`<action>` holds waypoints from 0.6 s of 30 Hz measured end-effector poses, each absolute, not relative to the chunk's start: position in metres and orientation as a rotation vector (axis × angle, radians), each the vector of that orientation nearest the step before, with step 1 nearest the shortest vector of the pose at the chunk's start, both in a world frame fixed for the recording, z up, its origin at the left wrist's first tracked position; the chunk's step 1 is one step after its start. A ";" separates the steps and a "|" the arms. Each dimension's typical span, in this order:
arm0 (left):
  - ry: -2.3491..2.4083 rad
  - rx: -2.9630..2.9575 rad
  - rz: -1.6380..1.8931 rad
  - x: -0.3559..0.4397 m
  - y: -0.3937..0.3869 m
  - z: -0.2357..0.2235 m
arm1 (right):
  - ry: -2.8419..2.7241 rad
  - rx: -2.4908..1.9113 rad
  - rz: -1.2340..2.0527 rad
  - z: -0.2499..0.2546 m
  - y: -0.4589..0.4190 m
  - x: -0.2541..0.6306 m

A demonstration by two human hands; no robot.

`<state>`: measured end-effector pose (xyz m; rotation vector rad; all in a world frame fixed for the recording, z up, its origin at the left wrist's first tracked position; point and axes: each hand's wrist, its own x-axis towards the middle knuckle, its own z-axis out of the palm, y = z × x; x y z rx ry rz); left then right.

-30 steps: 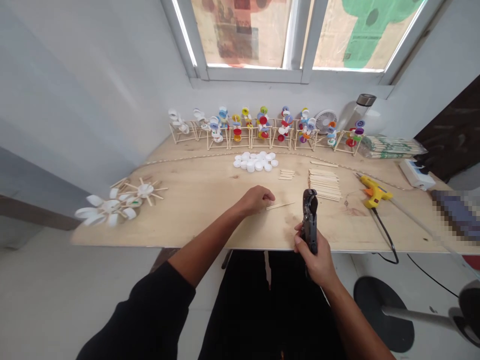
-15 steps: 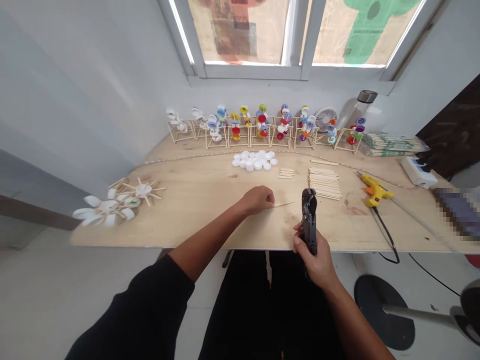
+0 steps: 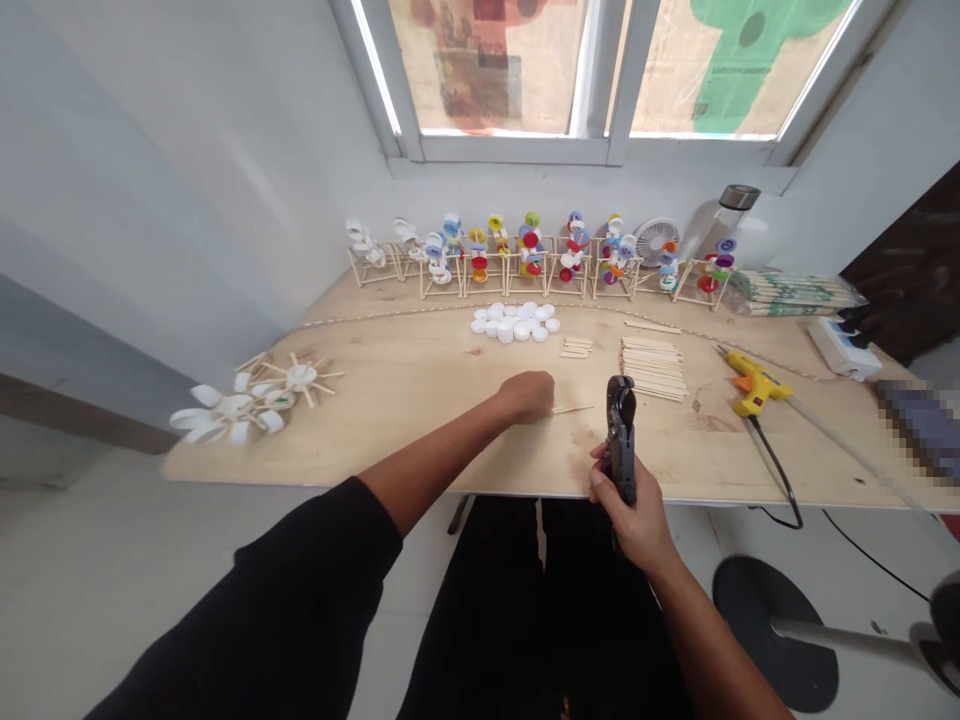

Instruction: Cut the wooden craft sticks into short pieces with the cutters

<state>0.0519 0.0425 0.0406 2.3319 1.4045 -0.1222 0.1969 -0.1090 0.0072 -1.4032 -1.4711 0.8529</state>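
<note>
My left hand rests low over the table with its fingers curled closed. One end of a thin wooden stick pokes out from under it to the right, and the fingertips themselves are hidden. At the table's front edge my right hand is wrapped round black pliers, held upright with the head pointing away from me. Beyond the hands lie a bundle of long wooden sticks, several short stick pieces and a cluster of white bottle caps.
Small stick stands with coloured cap wheels line the wall. White cap wheels lie at left. A yellow glue gun, a power strip, bagged sticks, a small fan and a bottle are at right.
The view has shifted slightly. My left hand has turned so that its back covers the fingertips more. The pliers stay upright in my right hand, nearly unmoved.
</note>
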 end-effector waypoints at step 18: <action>1.213 2.030 0.066 0.046 0.046 0.045 | -1.465 -1.371 0.883 0.006 -0.109 0.198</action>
